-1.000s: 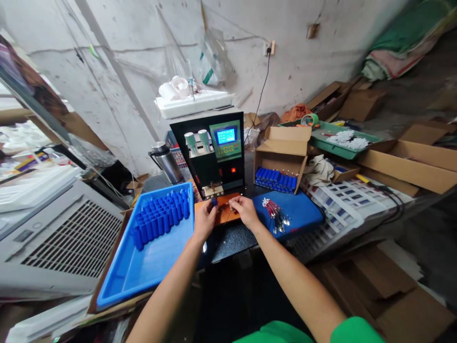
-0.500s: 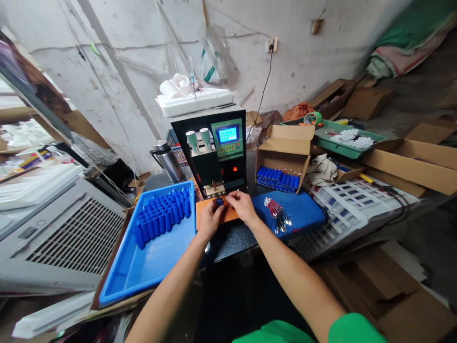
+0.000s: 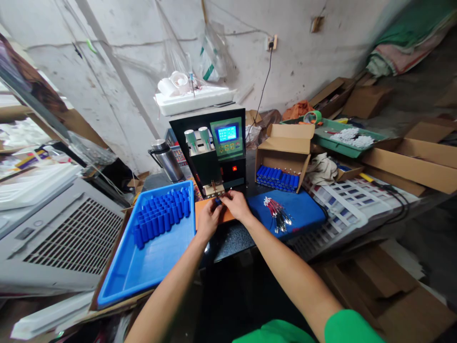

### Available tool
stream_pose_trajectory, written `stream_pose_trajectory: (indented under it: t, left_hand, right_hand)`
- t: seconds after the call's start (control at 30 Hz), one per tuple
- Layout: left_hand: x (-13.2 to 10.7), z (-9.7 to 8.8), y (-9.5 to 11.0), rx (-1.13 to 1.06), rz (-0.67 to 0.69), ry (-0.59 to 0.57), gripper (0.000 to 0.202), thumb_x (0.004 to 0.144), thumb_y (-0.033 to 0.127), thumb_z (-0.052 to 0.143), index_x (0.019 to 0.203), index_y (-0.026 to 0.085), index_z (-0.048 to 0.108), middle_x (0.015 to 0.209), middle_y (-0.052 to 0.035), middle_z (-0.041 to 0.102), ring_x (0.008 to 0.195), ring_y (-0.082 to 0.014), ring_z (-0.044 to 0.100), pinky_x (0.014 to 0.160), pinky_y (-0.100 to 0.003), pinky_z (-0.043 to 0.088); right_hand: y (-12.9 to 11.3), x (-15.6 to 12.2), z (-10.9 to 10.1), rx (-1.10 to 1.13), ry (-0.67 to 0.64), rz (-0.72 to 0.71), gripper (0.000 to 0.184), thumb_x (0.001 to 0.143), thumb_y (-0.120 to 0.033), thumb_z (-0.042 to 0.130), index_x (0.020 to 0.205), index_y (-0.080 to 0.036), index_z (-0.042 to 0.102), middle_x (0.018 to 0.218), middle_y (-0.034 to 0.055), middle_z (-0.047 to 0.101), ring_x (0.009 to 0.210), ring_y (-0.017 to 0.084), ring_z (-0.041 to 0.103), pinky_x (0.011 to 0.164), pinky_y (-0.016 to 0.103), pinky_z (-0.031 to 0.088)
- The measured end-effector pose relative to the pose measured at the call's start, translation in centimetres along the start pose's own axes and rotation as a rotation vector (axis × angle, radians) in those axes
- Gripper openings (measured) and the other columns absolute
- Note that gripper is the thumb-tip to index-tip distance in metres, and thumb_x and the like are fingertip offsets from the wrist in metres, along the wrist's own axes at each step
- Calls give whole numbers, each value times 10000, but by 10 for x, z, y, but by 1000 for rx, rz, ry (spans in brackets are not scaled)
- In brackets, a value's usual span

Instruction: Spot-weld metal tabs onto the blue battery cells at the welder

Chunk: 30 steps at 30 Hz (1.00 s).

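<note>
The blue tray [image 3: 152, 264] sits at 7 o'clock from the black machine [image 3: 208, 167]. At 5 o'clock is the right hand [image 3: 236, 205], its fingers possibly closed; I cannot tell. At 6, the left hand's [image 3: 208, 219] fingers clamp a blue cylinder [image 3: 218, 201].

Behind the dark speckled table [image 3: 230, 247], a whitish wall [image 3: 143, 21] is showing many stains and small marks; on it a plastic bag [image 3: 214, 59] is hanging, and a black cord [image 3: 267, 71] is running down from a wall socket [image 3: 273, 43]. At the left, a pale cabinet [image 3: 66, 200] with slats is standing, and the light is looking brighter near that edge. At the far right, a green sack [image 3: 414, 28] is lying, and brown cardboard [image 3: 400, 309] is covering the dim lower corner.
</note>
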<state>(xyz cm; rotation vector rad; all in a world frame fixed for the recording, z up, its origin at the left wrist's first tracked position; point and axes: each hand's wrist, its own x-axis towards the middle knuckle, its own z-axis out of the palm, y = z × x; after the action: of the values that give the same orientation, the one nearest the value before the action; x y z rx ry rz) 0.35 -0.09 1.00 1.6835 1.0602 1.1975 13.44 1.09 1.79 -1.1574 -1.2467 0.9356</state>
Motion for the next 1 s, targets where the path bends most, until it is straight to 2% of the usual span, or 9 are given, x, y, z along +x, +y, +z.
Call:
stream_pose_trajectory:
  t: [0.23,0.63,1.0]
  left_hand:
    - [0,0,1,7,-9,-1,376,837,351,569,1157,157,604,1145,-98,685,1106,-250,622,1023,-439,451]
    - [-1,1,7,0,-2,2,300,831,333,563,1065,154,618,1005,-75,708,984,-227,651,914,-393,511]
    - [1,-1,1,45,-4,-10,328,841,347,556,1103,159,619,1101,-88,693,1059,-228,635,982,-386,471]
  right_hand:
    - [5,0,0,-6,19,-7,176,784,-362,631,757,-203,702,737,36,718,701,193,646,649,283,486]
    - [5,0,2,-47,32,-19,130,789,-338,653,792,-223,713,786,43,731,769,210,665,702,304,500]
    - [1,-2,1,-71,22,-15,147,799,-340,642,794,-210,711,796,47,733,770,208,661,714,305,497]
